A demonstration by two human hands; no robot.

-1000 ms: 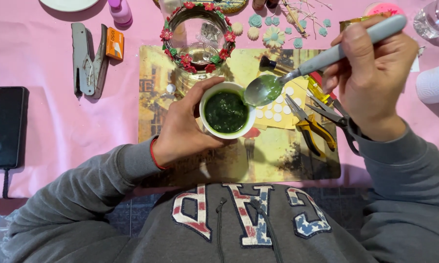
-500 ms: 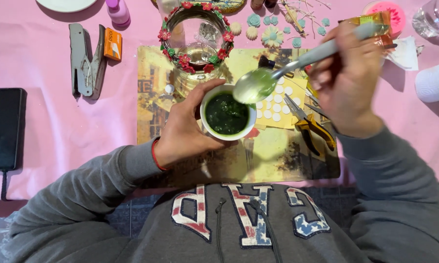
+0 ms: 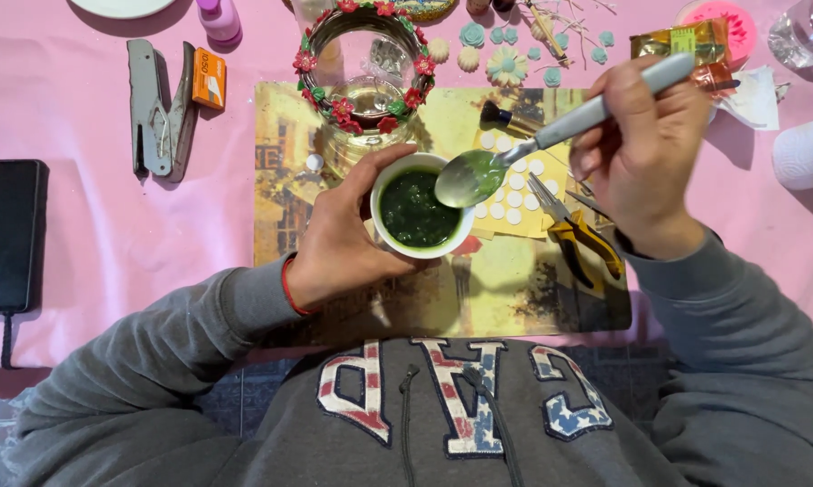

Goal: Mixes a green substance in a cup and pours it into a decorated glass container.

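Over the yellow printed mat (image 3: 316, 153) at the middle of the pink table (image 3: 82, 225), the left hand (image 3: 343, 243) is cupping a small white cup (image 3: 422, 209) of dark green mixture, its fingers curling around the cup's wall from nine o'clock and the thumb pressing near the rim. At three o'clock from the cup, the right hand (image 3: 645, 158) is pinching the grey handle of a metal spoon (image 3: 551, 135) between thumb and bunched fingertips; the bowl of the spoon, smeared green, is hovering at the cup's rim on the two o'clock side. This looks like a stirring or scooping step, with the spoon just above the mixture. Any next move would call for keeping the cup level and the spoon bowl steady so nothing drips on the mat. At twelve o'clock a glass jar ringed with red flowers (image 3: 363, 77) is standing just beyond the cup; yellow-handled pliers (image 3: 582, 234) are lying at four o'clock, under the right wrist.
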